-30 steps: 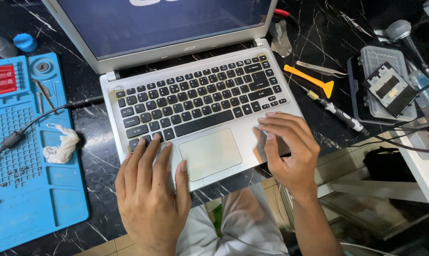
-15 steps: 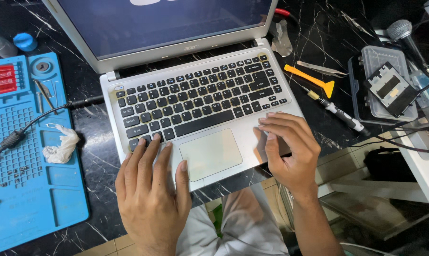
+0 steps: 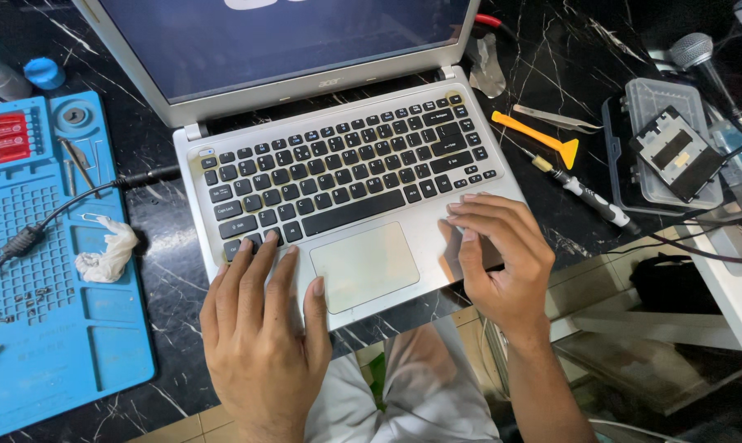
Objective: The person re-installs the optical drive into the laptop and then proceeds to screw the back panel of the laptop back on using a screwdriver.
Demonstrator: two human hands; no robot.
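A red rectangular pack (image 3: 2, 139) lies in the blue mat's (image 3: 59, 344) top corner, left of the laptop (image 3: 346, 189); the laptop sits open on the black marble table (image 3: 166, 246); the left hand (image 3: 260, 328) rests flat, released, on the left palm rest; the right hand (image 3: 498, 258), fingers loosely curled, grasps nothing, pressing a dark rectangular sticker (image 3: 461, 254) right of the touchpad (image 3: 364, 267).

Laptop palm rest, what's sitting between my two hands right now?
In the head view, the laptop's grey touchpad lies between the left hand and the right hand, with bare silver palm rest either side of it. Nothing rests on the touchpad.
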